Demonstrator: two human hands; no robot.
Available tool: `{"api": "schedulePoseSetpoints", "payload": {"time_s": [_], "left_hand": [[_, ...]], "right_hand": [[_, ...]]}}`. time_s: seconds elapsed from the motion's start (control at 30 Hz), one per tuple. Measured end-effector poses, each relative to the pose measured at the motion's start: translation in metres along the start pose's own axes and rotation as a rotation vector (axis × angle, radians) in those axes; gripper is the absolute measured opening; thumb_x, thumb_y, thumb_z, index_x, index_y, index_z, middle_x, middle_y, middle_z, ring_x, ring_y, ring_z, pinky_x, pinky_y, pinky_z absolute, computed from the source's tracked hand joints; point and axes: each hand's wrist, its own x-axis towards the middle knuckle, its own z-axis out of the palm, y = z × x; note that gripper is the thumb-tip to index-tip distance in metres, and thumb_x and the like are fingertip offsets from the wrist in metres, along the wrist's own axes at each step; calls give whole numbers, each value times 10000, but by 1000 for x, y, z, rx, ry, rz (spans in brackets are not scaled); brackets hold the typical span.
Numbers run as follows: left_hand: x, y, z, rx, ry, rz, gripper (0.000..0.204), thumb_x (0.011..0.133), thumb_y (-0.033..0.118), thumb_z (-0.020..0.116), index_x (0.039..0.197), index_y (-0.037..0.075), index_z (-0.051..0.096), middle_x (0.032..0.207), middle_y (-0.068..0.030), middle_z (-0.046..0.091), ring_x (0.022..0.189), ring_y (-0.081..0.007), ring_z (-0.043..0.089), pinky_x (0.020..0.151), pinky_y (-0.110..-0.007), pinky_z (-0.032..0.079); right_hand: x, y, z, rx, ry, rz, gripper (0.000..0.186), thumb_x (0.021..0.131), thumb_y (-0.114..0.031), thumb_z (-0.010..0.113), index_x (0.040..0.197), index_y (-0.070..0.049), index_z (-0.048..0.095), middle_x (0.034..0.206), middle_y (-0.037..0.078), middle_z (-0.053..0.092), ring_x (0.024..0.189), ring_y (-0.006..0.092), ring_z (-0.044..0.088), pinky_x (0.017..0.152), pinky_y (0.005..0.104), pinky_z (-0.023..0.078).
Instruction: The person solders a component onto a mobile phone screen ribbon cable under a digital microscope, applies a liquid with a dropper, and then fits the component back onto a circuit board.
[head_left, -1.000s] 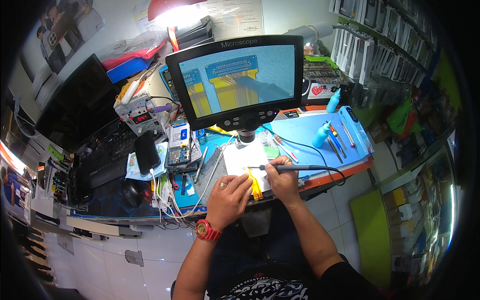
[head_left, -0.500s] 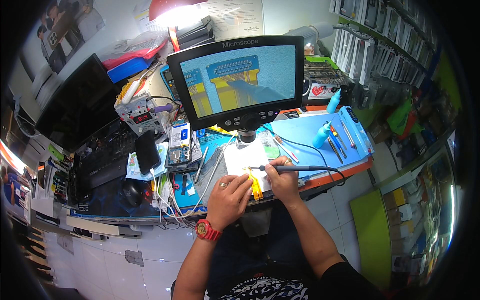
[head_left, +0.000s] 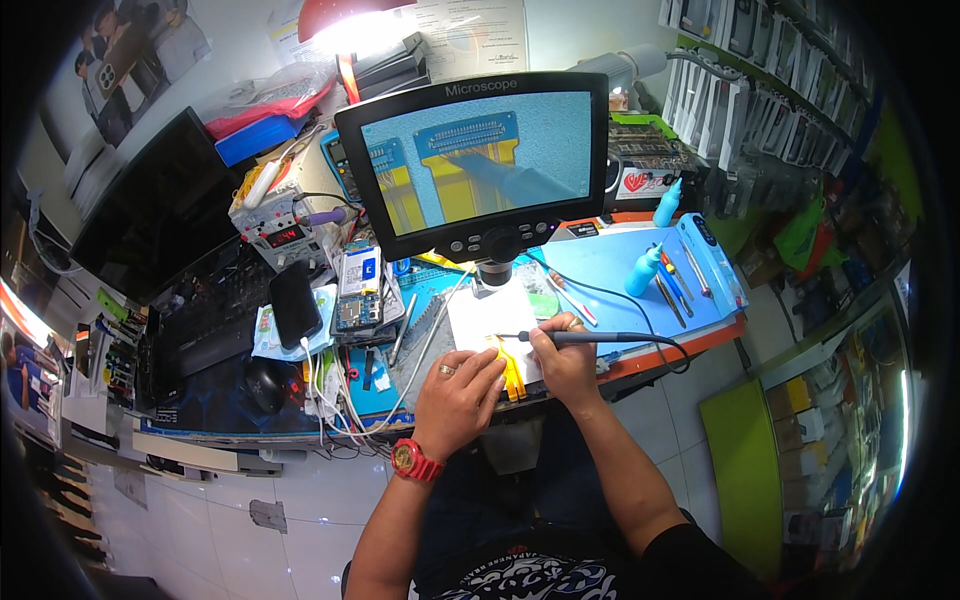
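On a white sheet (head_left: pixel 478 318) lies a yellow flex cable (head_left: pixel 512 378), pinned by the bunched fingertips of my left hand (head_left: pixel 458 398). My right hand (head_left: pixel 565 368) grips a black soldering iron (head_left: pixel 590 337), its thin tip over the cable's upper end beneath the microscope lens (head_left: pixel 496 272). The microscope screen (head_left: pixel 480 150) shows a magnified yellow flex with a blue connector end and a dark, blurred tip across it.
A phone (head_left: pixel 295 308), opened phone (head_left: pixel 360 295), white cables, mouse (head_left: pixel 262 385), power supply (head_left: pixel 280 235) and dark monitor (head_left: pixel 135 205) crowd the left. Blue bottles (head_left: pixel 642 272) and tools sit on a blue mat (head_left: pixel 610 255) at right, under shelves of packaged items (head_left: pixel 760 90).
The dark tip on the microscope screen shifts very slightly. Both my hands and the things on the bench stay in the same places.
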Motion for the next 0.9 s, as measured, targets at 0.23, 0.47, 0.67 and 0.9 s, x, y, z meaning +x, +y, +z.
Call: {"api": "schedulePoseSetpoints", "payload": {"time_s": [0.23, 0.47, 0.67, 0.9], "left_hand": [[0, 1, -1, 0, -5, -3, 260, 982, 171, 742, 1218, 69, 779, 1273, -58, 760, 1143, -273, 672, 1014, -425, 535], [0, 0, 0, -4, -3, -3, 254, 985, 167, 739, 1217, 72, 782, 1273, -60, 761, 1150, -283, 667, 1011, -422, 537], [0, 1, -1, 1, -1, -7, 250, 985, 167, 740, 1210, 70, 783, 1271, -61, 761, 1149, -285, 667, 1011, -423, 537], [0, 0, -1, -7, -4, -9, 261, 974, 168, 750, 1213, 65, 778, 1266, -63, 760, 1145, -272, 673, 1017, -433, 533]], "right_hand": [[0, -2, 0, 41, -15, 38, 138, 976, -94, 758, 926, 2, 671, 770, 81, 708, 704, 142, 678, 661, 316, 546], [0, 8, 1, -4, -13, -106, 118, 1018, -56, 709, 974, -25, 604, 708, 18, 637, 593, 63, 591, 555, 244, 483], [-1, 6, 2, 48, 2, -33, 121, 1019, -56, 709, 966, -36, 602, 730, 13, 642, 603, 66, 600, 562, 244, 491], [-1, -2, 2, 93, 59, 32, 140, 986, -96, 749, 932, -20, 644, 735, 47, 680, 655, 107, 630, 636, 296, 521]]}}
